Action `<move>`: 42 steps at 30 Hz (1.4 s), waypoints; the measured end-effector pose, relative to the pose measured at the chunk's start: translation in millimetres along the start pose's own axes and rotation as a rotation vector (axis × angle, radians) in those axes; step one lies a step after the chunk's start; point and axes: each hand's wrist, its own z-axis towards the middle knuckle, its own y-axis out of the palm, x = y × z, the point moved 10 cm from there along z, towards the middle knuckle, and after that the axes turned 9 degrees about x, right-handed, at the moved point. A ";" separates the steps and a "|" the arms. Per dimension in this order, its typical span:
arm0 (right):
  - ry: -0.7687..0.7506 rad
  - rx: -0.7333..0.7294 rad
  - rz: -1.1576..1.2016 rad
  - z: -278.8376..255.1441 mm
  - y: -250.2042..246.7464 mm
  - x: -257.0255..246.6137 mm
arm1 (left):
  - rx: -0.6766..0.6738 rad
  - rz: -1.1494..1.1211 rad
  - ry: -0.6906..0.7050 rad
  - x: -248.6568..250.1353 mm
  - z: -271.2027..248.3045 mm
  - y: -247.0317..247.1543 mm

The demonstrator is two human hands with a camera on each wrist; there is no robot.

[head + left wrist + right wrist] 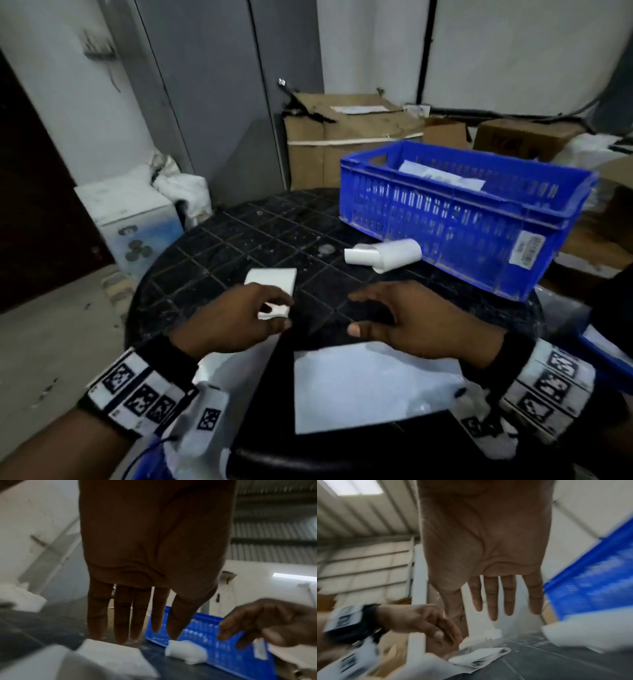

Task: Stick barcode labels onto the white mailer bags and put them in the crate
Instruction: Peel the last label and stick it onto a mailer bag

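Both hands are held low over the black table (239,240), palms down, wrists banded with marker cuffs. Fingers of the left hand (236,320) are seen straight and slightly spread in the left wrist view, their tips reaching down over a small fan-folded stack of labels (272,279) that lies just beyond and under them; whether the stack is touched cannot be told. No grip is shown. Just right of it, the right hand (407,317) is held apart, fingers extended and loosely spread, thumb stretched toward the left hand, nothing being held. A white mailer bag (370,387) is laid flat just behind both hands, partly under the wrists. Beyond the right hand, a curled label strip (383,255) is lying against the blue crate (455,219), in which white bags are already placed.
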 end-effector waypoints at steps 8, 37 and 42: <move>-0.135 -0.202 -0.240 118.3 91.0 -58.4 | -0.004 0.301 0.010 -68.3 0.1 -0.8; 0.365 0.040 0.134 303.8 77.3 71.0 | -0.035 0.403 0.129 -87.6 -13.4 17.6; 0.333 -0.064 -0.201 282.6 96.2 63.5 | -0.002 0.274 0.094 -89.3 -14.7 4.7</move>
